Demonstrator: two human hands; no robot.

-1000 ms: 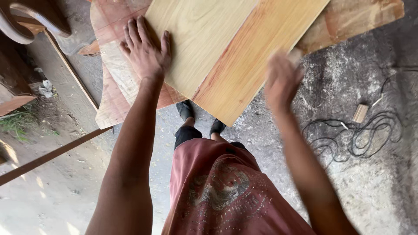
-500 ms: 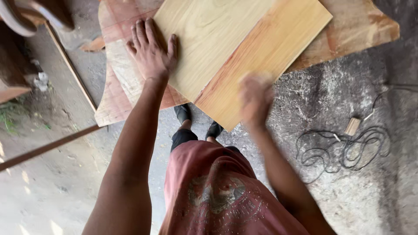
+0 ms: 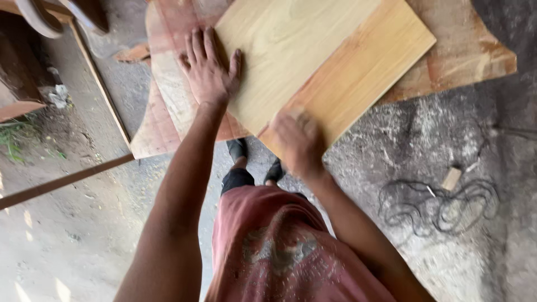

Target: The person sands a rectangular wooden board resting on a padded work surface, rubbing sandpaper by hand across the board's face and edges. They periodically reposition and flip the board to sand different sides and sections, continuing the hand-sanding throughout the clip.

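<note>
A pale wooden board (image 3: 319,67), yellowish with a reddish-orange band along one long side, is laid on a rough reddish plywood sheet (image 3: 470,50). The left hand (image 3: 208,70) is pressed flat at the board's left edge, fingers spread. The right hand (image 3: 299,142), blurred, is laid on the board's near corner; its grip cannot be told.

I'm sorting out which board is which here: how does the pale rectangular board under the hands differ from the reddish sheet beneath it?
The pale board has straight edges and square corners; the reddish sheet has a curved, ragged outline. The board looks smooth, yellow to orange; the sheet looks worn and blotchy. The board lies on top, with the left hand pressing its edge and the blurred right hand at its near corner; the sheet spreads wider underneath. Both are flat wood.
</note>
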